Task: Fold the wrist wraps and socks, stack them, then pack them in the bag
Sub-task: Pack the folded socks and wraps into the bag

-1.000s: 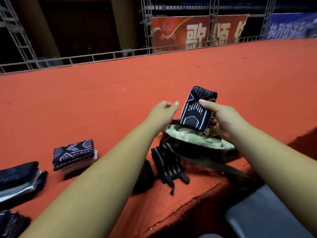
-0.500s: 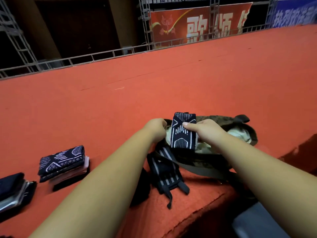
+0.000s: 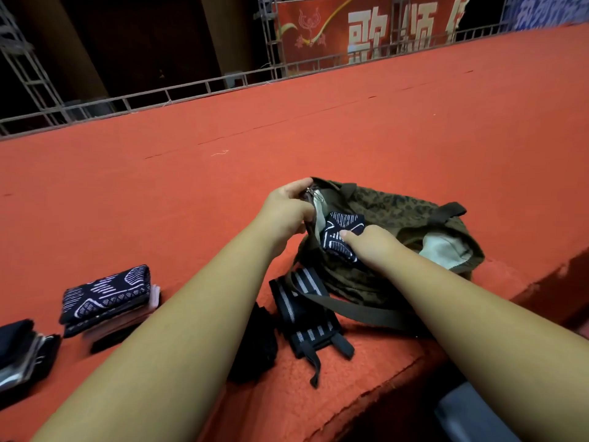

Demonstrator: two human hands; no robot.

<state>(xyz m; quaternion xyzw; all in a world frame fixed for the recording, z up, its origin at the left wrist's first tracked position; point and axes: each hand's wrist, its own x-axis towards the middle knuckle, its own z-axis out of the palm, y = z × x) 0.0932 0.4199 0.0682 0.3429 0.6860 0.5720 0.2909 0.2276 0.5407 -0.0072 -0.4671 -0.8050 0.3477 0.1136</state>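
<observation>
A green camouflage bag (image 3: 395, 212) lies open on the red carpet. My left hand (image 3: 287, 208) grips the zipper edge of its mouth and holds it apart. My right hand (image 3: 369, 244) holds a folded dark sock with white patterns (image 3: 341, 232), pushed partway into the bag's opening. A black wrist wrap with grey stripes (image 3: 302, 314) lies in front of the bag, under its strap. Another folded patterned sock tops a stack (image 3: 106, 295) at the left. A second stack of dark folded items (image 3: 22, 349) sits at the far left.
The carpeted platform (image 3: 287, 138) stretches far ahead to a metal railing (image 3: 191, 87) and a red banner (image 3: 366, 30). The platform's front edge drops off just below the wrist wrap. A dark folded item (image 3: 255, 342) lies between my forearms.
My right hand has lowered the patterned sock from above the bag into its opening. My left hand has taken hold of the bag's zipper edge.
</observation>
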